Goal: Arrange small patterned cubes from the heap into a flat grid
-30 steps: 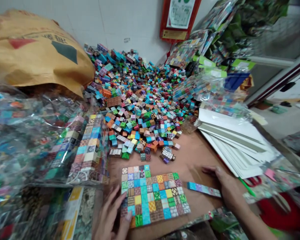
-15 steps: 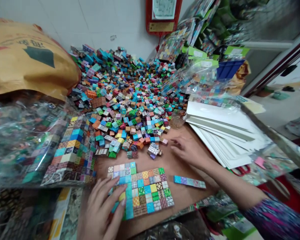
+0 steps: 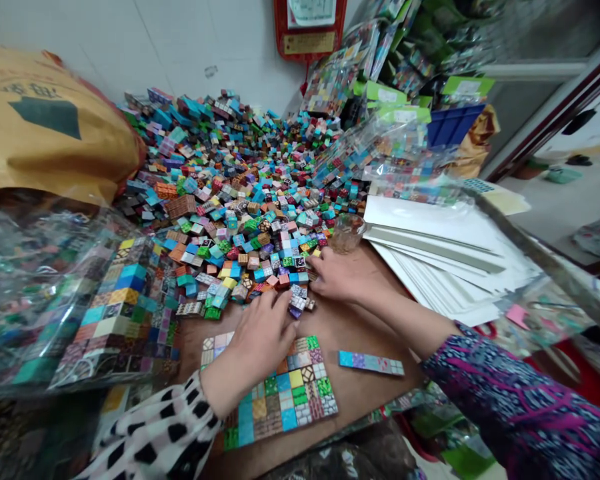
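A flat panel of small patterned cube blocks (image 3: 300, 393) lies on the brown board (image 3: 370, 407). My left hand (image 3: 260, 333) reaches across this panel and hides part of it. Its fingers are apart, with the tips beside a cluster of white stone-patterned blocks (image 3: 299, 298) at the front of the loose pile. At the pile's right front edge is my right hand (image 3: 340, 275), fingers stretched toward the loose blocks (image 3: 280, 250); nothing shows in its grasp. A separate strip of blue, purple and grey blocks (image 3: 370, 363) lies right of the panel.
Bagged block sets (image 3: 115, 307) stand at the left below a yellow sack (image 3: 55, 133). White card sheets (image 3: 430, 260) are stacked on the right, near a small clear plastic cup-like piece (image 3: 349, 232). A blue bin (image 3: 454, 125) and packaged sets stand behind.
My left hand has moved from the panel's left side forward to the pile's front edge. My right hand has shifted left and forward to the loose blocks. The view has shifted slightly.
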The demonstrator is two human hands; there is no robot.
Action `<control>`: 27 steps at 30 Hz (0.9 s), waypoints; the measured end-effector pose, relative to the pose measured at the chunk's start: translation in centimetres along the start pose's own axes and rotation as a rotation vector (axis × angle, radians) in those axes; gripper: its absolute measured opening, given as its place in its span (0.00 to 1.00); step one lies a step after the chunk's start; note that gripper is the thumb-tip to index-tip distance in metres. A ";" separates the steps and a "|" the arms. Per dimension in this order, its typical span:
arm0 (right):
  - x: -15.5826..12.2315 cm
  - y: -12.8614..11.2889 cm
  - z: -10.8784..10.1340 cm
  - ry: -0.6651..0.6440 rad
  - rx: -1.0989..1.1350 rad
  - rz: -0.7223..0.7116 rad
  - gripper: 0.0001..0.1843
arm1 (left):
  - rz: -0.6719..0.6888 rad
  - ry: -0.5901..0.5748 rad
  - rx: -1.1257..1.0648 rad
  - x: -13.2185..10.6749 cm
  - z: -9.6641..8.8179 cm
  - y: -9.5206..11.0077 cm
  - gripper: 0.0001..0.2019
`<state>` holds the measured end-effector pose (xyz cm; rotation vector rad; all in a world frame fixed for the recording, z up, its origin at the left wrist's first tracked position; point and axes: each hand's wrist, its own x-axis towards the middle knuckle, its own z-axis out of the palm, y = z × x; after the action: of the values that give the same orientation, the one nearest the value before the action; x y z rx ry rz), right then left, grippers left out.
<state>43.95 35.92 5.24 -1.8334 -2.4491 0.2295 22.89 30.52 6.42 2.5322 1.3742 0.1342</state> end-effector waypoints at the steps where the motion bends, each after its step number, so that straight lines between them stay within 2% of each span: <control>1: 0.2 0.0 -0.1 -0.005 -0.009 -0.011 0.16 | -0.005 -0.001 0.003 0.5 0.1 0.1 0.25; 6: 0.8 0.0 -0.1 -0.018 0.002 -0.068 0.13 | -0.043 0.004 0.046 1.9 0.0 0.6 0.21; 11: -1.2 1.2 0.2 0.016 0.026 -0.129 0.14 | -0.034 -0.020 0.082 1.7 -0.7 0.7 0.20; 14: -3.3 2.4 0.3 0.019 0.105 -0.190 0.17 | 0.029 0.015 0.080 1.2 -1.0 0.8 0.20; 16: -4.8 3.3 0.0 -0.063 0.200 -0.189 0.19 | 0.096 0.022 0.064 1.1 -1.0 1.0 0.18; 19: -6.6 4.4 -0.8 -0.195 0.383 -0.189 0.29 | 0.218 0.011 0.003 1.4 -0.7 1.6 0.15; 21: -7.8 5.1 -1.5 -0.203 0.479 -0.163 0.35 | 0.272 -0.006 -0.016 1.8 -0.4 2.1 0.14; 24: -9.6 6.0 -2.0 -0.153 0.514 -0.090 0.32 | 0.316 -0.039 0.054 2.4 -0.1 3.1 0.14; 27: -11.8 6.2 -1.9 -0.186 0.488 -0.091 0.26 | 0.377 -0.030 0.186 3.2 0.1 4.2 0.15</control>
<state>53.41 26.50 6.45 -1.5428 -2.2984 0.9346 28.06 30.97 7.36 2.9121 0.9219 0.0381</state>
